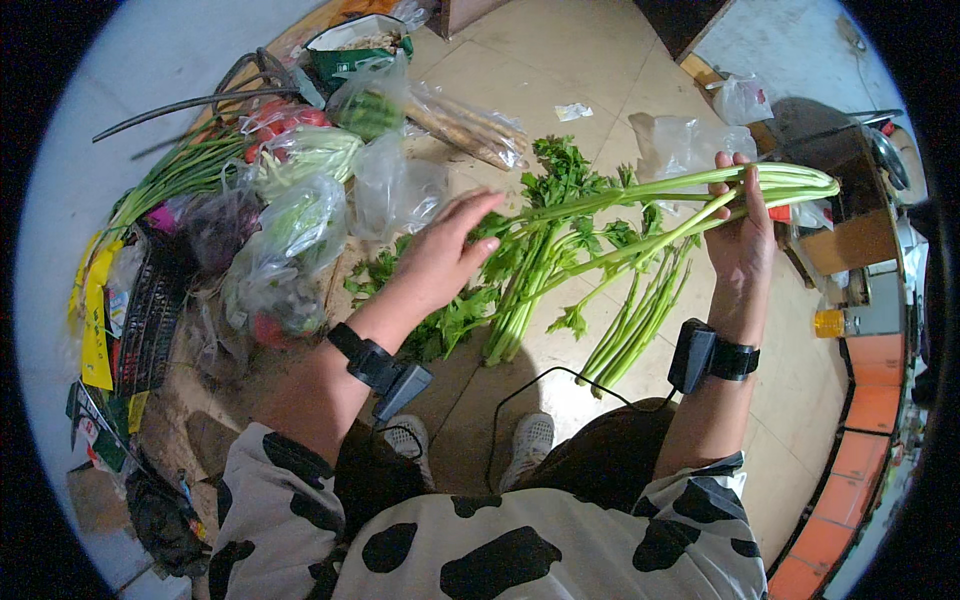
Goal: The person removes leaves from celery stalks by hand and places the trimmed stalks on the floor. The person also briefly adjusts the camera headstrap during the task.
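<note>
My right hand grips a bunch of celery near its pale root end, held above the floor. Its long green stalks slant down to the left. My left hand is beside the leafy end, thumb and fingers apart, with nothing visibly gripped; whether it touches the leaves is hard to tell. Below, a leafy celery bundle lies on the floor tiles. To its right is a group of bare, thin celery stalks with the leaves gone.
Bagged vegetables, spring onions and a black plastic crate crowd the left. Long roots in a plastic bag lie beyond, near a green bag. Orange-tiled cabinetry and a wooden box stand right.
</note>
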Available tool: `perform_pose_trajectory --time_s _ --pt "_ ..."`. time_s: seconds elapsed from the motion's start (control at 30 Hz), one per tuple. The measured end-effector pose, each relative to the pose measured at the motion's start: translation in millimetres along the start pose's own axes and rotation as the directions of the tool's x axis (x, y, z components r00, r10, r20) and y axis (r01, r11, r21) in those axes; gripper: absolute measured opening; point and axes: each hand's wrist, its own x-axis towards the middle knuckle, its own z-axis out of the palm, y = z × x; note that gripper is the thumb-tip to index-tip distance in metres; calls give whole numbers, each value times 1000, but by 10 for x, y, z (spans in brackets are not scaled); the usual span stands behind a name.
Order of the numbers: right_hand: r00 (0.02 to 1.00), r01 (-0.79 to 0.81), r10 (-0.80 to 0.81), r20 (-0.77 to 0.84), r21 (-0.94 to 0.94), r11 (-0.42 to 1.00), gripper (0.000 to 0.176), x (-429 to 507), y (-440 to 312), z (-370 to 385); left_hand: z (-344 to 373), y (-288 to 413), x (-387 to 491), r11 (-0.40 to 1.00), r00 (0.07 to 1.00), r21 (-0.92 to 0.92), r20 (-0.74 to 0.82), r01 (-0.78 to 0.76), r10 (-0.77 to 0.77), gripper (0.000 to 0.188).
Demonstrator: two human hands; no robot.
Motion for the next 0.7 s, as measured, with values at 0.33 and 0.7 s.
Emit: perform_pose_trajectory --time_s 0.33,0.7 --pt "982 163 -131 135 -264 951 30 -127 22 372 10 -76 -64 964 997 254 21 -83 80 15" --pt "962 274 -213 172 -600 752 24 -288 113 637 107 47 -46 748 991 663 117 -29 -65 11"
